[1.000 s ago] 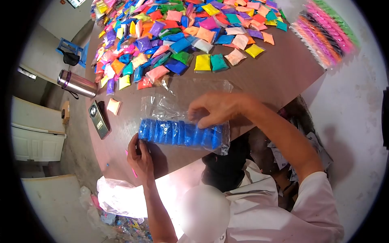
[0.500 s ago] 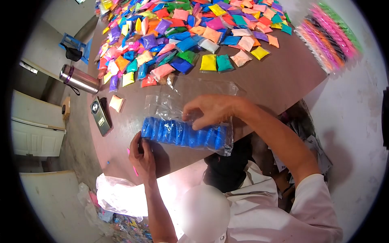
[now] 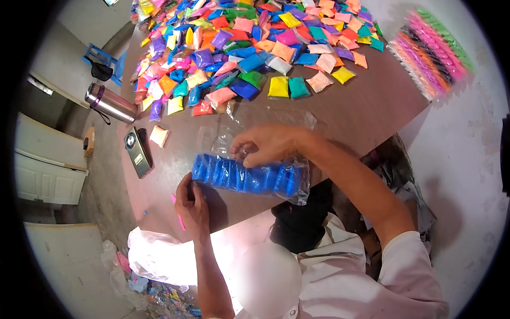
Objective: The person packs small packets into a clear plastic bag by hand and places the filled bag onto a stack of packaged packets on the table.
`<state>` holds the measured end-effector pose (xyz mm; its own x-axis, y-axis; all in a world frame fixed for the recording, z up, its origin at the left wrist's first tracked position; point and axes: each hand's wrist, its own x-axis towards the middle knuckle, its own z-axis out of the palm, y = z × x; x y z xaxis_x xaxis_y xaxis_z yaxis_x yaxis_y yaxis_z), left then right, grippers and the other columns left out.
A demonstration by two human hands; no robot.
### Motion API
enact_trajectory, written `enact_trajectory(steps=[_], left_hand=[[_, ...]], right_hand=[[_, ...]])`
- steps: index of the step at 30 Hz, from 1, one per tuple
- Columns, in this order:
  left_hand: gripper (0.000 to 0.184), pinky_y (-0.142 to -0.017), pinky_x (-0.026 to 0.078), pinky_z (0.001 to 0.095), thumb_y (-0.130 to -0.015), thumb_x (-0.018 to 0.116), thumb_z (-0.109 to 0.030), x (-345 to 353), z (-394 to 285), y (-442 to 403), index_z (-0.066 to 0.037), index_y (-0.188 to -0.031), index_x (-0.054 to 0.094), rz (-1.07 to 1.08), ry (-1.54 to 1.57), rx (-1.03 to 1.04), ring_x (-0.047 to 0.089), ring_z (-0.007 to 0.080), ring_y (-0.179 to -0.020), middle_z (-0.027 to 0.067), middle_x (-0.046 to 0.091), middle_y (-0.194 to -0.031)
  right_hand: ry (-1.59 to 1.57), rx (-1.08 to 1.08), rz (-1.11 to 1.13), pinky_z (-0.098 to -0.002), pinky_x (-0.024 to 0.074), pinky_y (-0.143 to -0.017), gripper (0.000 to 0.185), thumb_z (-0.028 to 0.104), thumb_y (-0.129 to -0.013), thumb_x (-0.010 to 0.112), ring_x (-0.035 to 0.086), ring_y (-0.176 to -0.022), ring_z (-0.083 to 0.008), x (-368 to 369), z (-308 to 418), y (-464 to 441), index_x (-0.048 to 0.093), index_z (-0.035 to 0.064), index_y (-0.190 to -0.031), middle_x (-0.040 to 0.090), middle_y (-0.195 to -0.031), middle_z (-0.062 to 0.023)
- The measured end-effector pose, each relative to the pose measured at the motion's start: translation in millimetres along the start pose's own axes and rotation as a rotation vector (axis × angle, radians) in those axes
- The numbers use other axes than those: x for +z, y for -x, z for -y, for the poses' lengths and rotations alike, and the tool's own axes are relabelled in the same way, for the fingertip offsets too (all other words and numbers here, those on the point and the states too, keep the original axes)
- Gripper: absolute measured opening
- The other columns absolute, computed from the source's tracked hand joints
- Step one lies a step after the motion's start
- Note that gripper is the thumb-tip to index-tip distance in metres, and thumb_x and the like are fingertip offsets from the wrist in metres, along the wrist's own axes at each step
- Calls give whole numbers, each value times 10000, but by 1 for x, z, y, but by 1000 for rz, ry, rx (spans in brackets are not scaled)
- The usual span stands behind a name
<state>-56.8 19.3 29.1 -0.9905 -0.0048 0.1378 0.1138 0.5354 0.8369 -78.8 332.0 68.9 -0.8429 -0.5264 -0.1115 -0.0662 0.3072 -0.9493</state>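
Note:
A clear plastic bag (image 3: 297,114) lies near the table's front edge, with a row of blue packets (image 3: 249,174) packed side by side along its lower part. My left hand (image 3: 192,204) is at the row's left end, its fingers curled against the corner of the bag. Over the upper side of the row, my right hand (image 3: 268,146) has its fingers bent and the thumb drawn in, closed on the loose film of the bag. Part of the film is hidden under that hand.
A large heap of colourful small packets (image 3: 234,53) covers the table's far side. At the left are a steel thermos (image 3: 114,103), a phone (image 3: 138,153) and one pale packet (image 3: 159,136). Long bags of coloured packets (image 3: 427,56) lie at the right corner. A pink strip (image 3: 179,212) is beside my left hand.
My right hand has moved slightly left along the bag, and its fingers have drawn closer together. My left hand stays at the row's end. The whole view has shifted slightly.

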Motion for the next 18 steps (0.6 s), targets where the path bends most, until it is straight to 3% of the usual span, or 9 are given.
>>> enact_trajectory(steps=[5,7,9,11,17,18], left_hand=[[291,-919,545,328,-1050,634,-82,0,1,0,8,-1318,700,-8,11,70,707,206,-1029,149,752,-1163],[290,-918,546,330,-1049,633,-85,-1,-2,1,8,-1316,700,-2,3,70,708,209,-1029,152,753,-1165],[290,-917,547,332,-1049,632,-87,0,0,0,8,-1314,701,3,-6,72,709,213,-1030,155,754,-1167],[273,-821,562,297,-1059,629,-71,3,9,-1,-11,-1311,717,-48,-8,157,702,151,-979,122,771,-1113],[271,-876,552,339,-1050,639,-102,1,-4,1,7,-1286,716,-36,-21,101,708,208,-998,153,760,-1142],[271,-876,552,339,-1050,639,-102,0,-8,2,7,-1286,716,-35,-19,108,708,208,-998,153,760,-1142]], right_hand=[[-36,33,8,-380,577,-955,581,223,-874,773,715,-1114,-274,3,-3,-5,645,-31,-1381,732,-1284,-222],[-92,106,-6,-381,524,-1096,574,178,-933,749,678,-1263,-267,5,3,-6,584,-56,-1431,708,-1347,-220],[-106,105,14,-383,530,-1087,584,182,-937,749,677,-1264,-271,5,1,-9,575,-56,-1441,701,-1359,-230],[-116,100,33,-386,536,-1079,593,187,-942,748,676,-1265,-275,4,0,-13,566,-55,-1452,695,-1371,-240],[52,177,18,-392,559,-1035,622,238,-952,745,677,-1268,-281,-6,12,-6,558,-32,-1480,696,-1376,-243],[99,120,-132,-423,560,-1006,618,255,-915,761,697,-1203,-316,-4,14,-1,595,-18,-1444,705,-1345,-235]])
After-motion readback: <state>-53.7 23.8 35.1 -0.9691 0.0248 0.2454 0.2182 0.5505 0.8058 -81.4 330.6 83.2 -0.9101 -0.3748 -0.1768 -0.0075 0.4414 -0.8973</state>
